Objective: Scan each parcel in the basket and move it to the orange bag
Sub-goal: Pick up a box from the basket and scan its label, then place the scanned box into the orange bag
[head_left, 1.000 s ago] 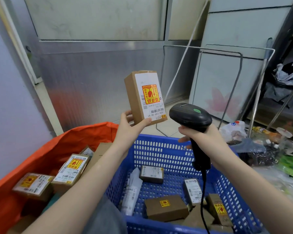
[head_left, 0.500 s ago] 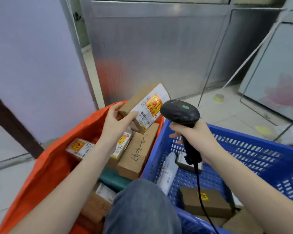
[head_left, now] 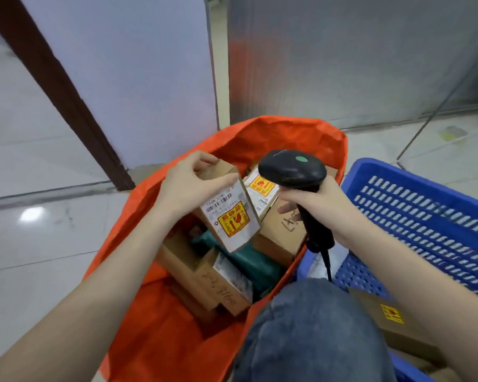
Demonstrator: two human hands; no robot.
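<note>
Above orange bag [head_left: 160, 321], parcel [head_left: 229, 216] pinched under left hand [head_left: 185, 186]

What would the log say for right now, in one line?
step: bagging | left hand: holds parcel over orange bag | right hand: grips scanner | blue basket: parcels left

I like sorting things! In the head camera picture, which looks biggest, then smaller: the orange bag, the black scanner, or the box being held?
1. Orange fabric bag
2. Small brown cardboard box with white label and black handheld barcode scanner: they look alike, so no ranking.
</note>
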